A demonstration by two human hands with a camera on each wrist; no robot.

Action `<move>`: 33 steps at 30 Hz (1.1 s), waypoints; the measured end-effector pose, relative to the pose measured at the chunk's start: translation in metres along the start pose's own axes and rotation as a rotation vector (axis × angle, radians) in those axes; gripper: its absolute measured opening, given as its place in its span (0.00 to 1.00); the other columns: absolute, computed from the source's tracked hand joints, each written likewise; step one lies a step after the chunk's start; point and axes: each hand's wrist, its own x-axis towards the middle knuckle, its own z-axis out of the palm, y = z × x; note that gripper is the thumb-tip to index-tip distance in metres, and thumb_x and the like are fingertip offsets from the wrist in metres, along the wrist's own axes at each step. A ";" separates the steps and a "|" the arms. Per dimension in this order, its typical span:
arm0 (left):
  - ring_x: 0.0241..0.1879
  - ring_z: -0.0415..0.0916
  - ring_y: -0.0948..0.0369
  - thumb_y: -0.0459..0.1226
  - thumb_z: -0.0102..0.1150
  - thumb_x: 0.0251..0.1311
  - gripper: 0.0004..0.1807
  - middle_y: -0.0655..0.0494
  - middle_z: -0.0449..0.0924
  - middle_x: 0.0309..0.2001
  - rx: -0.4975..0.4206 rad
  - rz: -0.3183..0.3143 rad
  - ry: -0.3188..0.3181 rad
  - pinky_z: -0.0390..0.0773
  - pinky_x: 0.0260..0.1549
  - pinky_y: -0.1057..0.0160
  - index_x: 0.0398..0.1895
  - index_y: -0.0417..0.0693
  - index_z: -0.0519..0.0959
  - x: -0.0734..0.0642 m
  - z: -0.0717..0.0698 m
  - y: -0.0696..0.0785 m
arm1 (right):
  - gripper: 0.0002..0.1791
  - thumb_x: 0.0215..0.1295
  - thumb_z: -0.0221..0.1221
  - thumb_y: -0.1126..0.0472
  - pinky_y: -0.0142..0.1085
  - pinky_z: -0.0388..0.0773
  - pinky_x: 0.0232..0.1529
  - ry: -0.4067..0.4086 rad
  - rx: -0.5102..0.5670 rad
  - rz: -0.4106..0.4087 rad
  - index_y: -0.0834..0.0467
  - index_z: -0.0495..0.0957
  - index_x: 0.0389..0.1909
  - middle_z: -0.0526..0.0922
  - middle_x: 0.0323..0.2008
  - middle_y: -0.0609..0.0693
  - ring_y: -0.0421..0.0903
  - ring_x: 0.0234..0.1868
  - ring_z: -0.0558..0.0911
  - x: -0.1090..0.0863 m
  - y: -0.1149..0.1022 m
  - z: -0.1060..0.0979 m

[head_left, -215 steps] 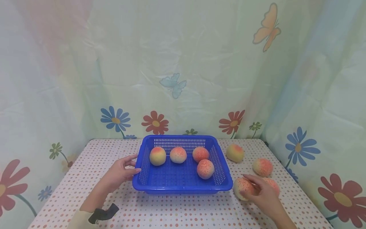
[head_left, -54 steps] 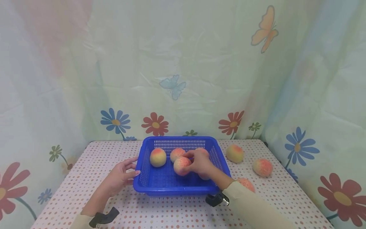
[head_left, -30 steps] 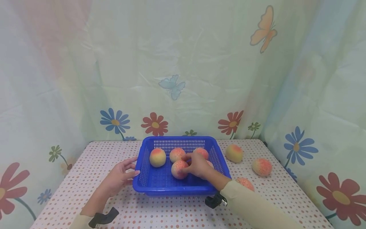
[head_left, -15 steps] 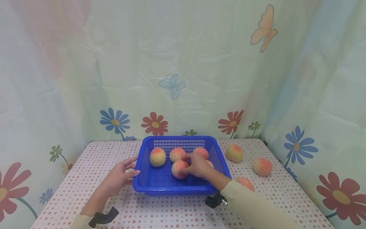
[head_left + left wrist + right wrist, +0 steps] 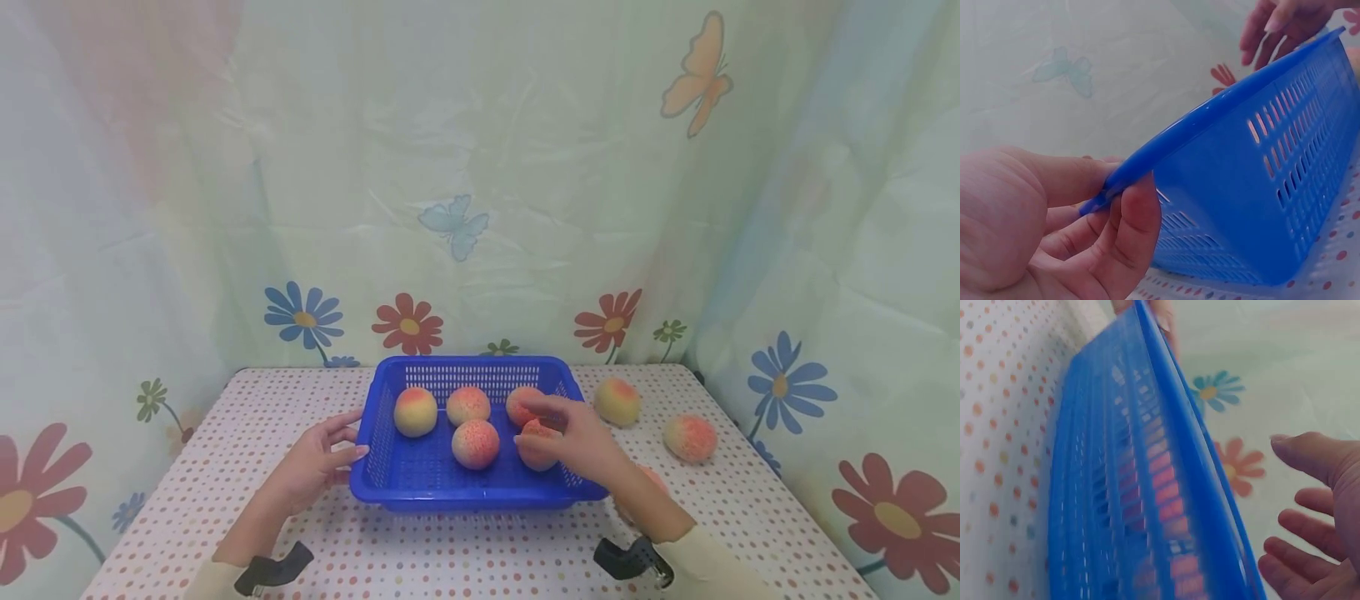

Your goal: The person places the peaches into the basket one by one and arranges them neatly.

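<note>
A blue plastic basket [image 5: 480,498] with slotted walls stands mid-table. My left hand [image 5: 311,462] pinches its left rim between thumb and fingers, as the left wrist view shows closely. Above the basket's right side is my right hand [image 5: 581,437], thumb and fingers apart, holding nothing. Inside lie several peaches: a yellow one [image 5: 416,412], a pinkish one [image 5: 468,406] beside it, another [image 5: 476,444] nearer the front, and two at the right, the back one [image 5: 522,407] and the front one [image 5: 538,446], both partly hidden by my right hand.
On the table right of the basket lie a yellow peach [image 5: 617,402] and a pink one [image 5: 691,438]. A third peach [image 5: 651,478] is mostly hidden under my right forearm. A flowered curtain [image 5: 480,167] hangs around the dotted tabletop [image 5: 450,558].
My right hand carried a peach from the right of the table into the basket, set it down front-centre, and has let go, moving rightward. The left hand stays on the rim.
</note>
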 end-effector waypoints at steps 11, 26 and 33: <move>0.49 0.84 0.52 0.38 0.65 0.68 0.39 0.42 0.76 0.54 -0.009 0.005 0.001 0.88 0.48 0.51 0.79 0.48 0.59 0.000 -0.001 0.000 | 0.26 0.66 0.69 0.55 0.17 0.70 0.62 0.304 0.006 -0.048 0.56 0.79 0.63 0.82 0.64 0.53 0.27 0.63 0.77 -0.058 0.035 -0.038; 0.48 0.84 0.52 0.38 0.66 0.67 0.40 0.44 0.76 0.52 -0.028 0.009 -0.003 0.88 0.48 0.51 0.79 0.48 0.59 0.001 0.003 -0.002 | 0.35 0.61 0.72 0.49 0.44 0.71 0.73 0.305 -0.165 0.166 0.58 0.76 0.66 0.71 0.72 0.62 0.53 0.74 0.68 -0.091 0.077 -0.054; 0.49 0.84 0.53 0.39 0.66 0.67 0.41 0.42 0.77 0.53 -0.032 0.011 -0.010 0.88 0.49 0.51 0.79 0.47 0.59 0.000 0.002 -0.003 | 0.47 0.58 0.73 0.42 0.69 0.63 0.70 0.143 -0.158 0.345 0.60 0.67 0.73 0.57 0.78 0.68 0.72 0.77 0.54 -0.095 0.087 -0.056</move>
